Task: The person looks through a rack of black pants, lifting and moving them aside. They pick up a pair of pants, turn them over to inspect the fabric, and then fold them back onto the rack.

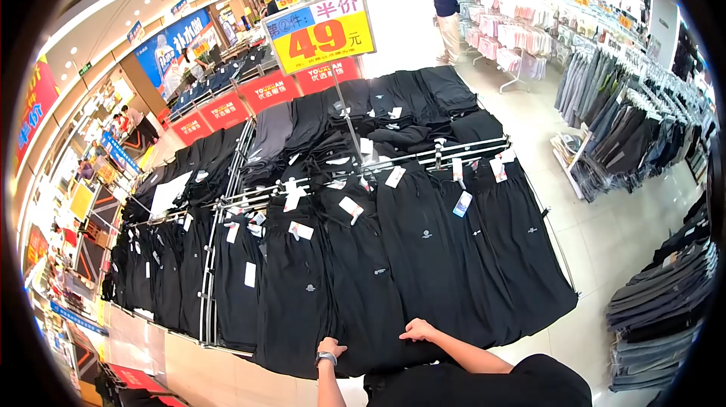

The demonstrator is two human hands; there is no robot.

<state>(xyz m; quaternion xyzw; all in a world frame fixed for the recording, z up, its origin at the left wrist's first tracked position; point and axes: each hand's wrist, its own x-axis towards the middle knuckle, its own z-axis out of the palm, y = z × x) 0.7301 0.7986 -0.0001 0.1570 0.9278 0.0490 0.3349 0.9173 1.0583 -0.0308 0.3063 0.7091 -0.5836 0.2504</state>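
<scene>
Black trousers (361, 271) with small pale logos and white tags lie side by side over the front of a display rack. My left hand (331, 346), wearing a watch (326, 358), is closed on the lower left edge of one middle pair. Its lower right side is pinched by my right hand (418, 329), fingers curled in. Between my hands the black cloth lies fairly flat. To the right, another pair of black trousers (429, 256) hangs close beside it. The fingertips are partly hidden by the cloth and by the hands themselves.
A metal rack rail (473, 146) runs behind the trousers' waists. Above it rises a yellow price sign (321, 32) on a pole. Folded dark trousers (658, 293) are stacked at right, near a hanging rack (635, 108). A person (446, 6) stands in the far aisle.
</scene>
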